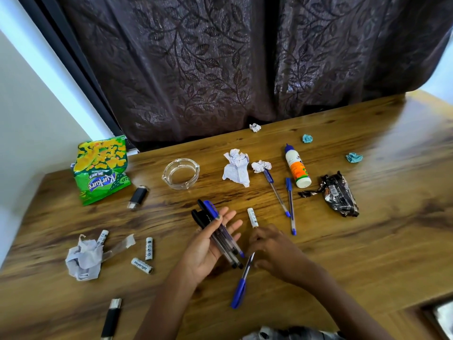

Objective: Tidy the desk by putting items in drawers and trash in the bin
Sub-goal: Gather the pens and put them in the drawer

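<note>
Snack bag (101, 168) left of ashtray (181, 177), glue bottle (296, 168) right.

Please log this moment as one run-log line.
left hand: holds pen bundle | right hand: pinches blue pen | desk: cluttered

you're looking at a brown wood-grain desk (367, 241) under a dark purple leaf-patterned curtain (220, 57). a green and yellow snack bag (101, 168) is sitting beside blue-capped pens (289, 200) and pale blue paper balls (353, 157).
</note>
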{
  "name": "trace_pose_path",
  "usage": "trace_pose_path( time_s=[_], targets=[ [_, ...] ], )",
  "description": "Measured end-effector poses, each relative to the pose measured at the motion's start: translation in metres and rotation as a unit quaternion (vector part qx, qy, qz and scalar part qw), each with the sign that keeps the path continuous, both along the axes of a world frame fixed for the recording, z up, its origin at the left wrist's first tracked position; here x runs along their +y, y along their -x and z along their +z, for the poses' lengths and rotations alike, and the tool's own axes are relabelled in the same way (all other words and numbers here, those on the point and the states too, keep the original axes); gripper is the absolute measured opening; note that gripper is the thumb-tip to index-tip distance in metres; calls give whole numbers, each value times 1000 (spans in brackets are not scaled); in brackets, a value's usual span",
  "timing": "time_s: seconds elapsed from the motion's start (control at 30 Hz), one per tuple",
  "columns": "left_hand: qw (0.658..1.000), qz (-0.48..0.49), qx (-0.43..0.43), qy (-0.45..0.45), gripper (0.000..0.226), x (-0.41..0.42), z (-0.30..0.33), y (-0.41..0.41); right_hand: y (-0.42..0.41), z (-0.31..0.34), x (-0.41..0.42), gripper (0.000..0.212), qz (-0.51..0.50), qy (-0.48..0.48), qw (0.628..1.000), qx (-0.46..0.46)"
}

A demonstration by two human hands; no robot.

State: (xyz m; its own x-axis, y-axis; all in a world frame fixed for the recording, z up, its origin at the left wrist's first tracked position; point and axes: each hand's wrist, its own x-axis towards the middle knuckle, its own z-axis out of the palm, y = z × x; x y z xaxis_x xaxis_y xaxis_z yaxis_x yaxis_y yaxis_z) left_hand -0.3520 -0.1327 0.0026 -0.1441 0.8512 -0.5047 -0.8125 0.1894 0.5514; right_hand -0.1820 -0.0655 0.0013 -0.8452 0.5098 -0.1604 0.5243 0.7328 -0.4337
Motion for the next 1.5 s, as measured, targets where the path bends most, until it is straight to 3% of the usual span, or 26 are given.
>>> trace_pose_path(
  time_s=[0.2, 0.33, 0.47, 0.7, 0.9, 1.13, 1.5],
  targets=[
    [1000, -14, 8, 4, 48, 1, -1, 0, -4, 1, 5, 22, 31, -64, 996, -45],
    [1000, -5, 2, 1, 47, 1, -1, 2, -23, 10, 21, 9, 1, 71, 997, 17],
    [1000, 7, 0, 6, 45, 1, -2, 2, -39, 30, 36, 6, -56, 211, 973, 69],
    [1000, -11, -18, -11, 42, 3, 1, -10, -22, 32, 30, 8, -160, 277, 930, 182],
    [998, -50, 18, -35, 43, 4, 5, -20, -3, 16, 15, 11, -269, 305, 882, 238],
    [1000, -19, -11, -1, 44, 10, -4, -26, -3, 6, 12, 15, -260, 285, 890, 241],
    [997, -50, 65, 10, 43, 15, 0, -32, 0, 4, 4, 14, -185, 241, 927, 220]
  ],
)
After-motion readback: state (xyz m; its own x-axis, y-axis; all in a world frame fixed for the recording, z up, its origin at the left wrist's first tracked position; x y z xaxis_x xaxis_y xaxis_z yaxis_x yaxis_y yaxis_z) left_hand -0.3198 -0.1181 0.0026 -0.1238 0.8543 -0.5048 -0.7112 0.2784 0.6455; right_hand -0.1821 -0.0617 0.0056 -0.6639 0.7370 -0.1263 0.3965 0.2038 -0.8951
